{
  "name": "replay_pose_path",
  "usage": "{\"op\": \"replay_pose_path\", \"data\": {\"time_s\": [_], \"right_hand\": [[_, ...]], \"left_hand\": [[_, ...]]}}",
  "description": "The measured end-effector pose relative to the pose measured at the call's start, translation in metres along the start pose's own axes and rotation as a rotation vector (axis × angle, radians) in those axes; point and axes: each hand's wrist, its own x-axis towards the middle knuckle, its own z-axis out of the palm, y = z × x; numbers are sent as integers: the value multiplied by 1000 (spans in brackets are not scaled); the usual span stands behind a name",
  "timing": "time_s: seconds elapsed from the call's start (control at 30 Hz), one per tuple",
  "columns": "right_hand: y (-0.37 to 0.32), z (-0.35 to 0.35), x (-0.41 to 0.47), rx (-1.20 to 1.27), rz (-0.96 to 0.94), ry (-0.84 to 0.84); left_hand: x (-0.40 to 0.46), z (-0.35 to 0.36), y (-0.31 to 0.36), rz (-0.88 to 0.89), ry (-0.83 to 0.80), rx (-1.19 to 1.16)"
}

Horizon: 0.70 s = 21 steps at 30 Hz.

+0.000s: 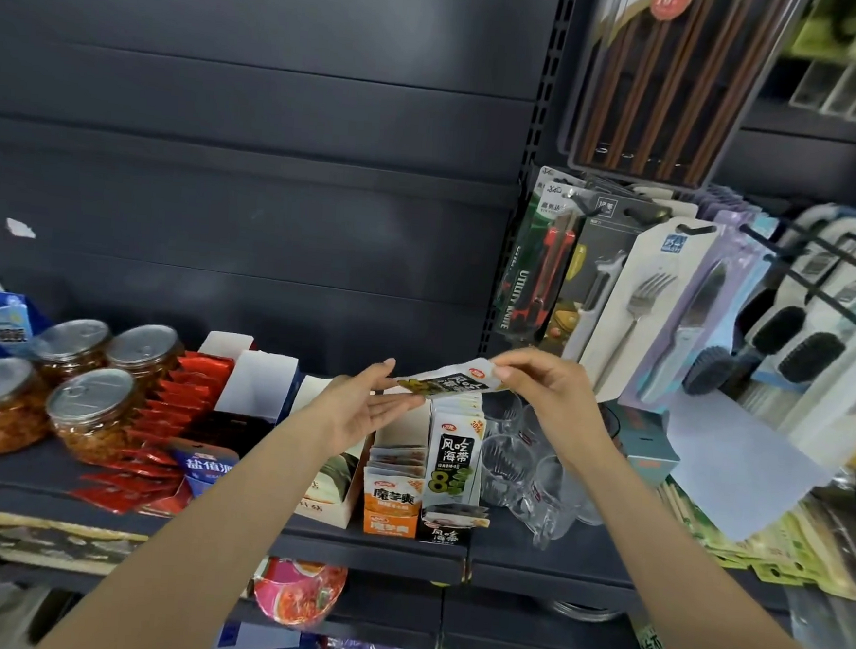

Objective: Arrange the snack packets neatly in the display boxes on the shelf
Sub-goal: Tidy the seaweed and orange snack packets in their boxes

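held level above the black display box (452, 457), beyond the orange display box (392, 499) at the shelf (375, 543) edge: snack packet (449, 384), long axis left to right. right hand (552, 399) fingers pinching its right end; left hand (364, 411) fingers straight, open, under its left end.
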Motion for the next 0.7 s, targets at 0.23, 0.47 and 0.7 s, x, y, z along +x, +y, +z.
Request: {"op": "replay_pose_path", "data": {"time_s": [0.23,0.47,0.7], "right_hand": [[10,0,-1,0,67,145],[20,4,-3,217,319,183],[31,-5,-6,326,317,165]], "left_hand": [[-2,5,-6,116,35,-38],[-15,9,-10,494,24,323],[-22,-6,-12,631,-51,574]]}}
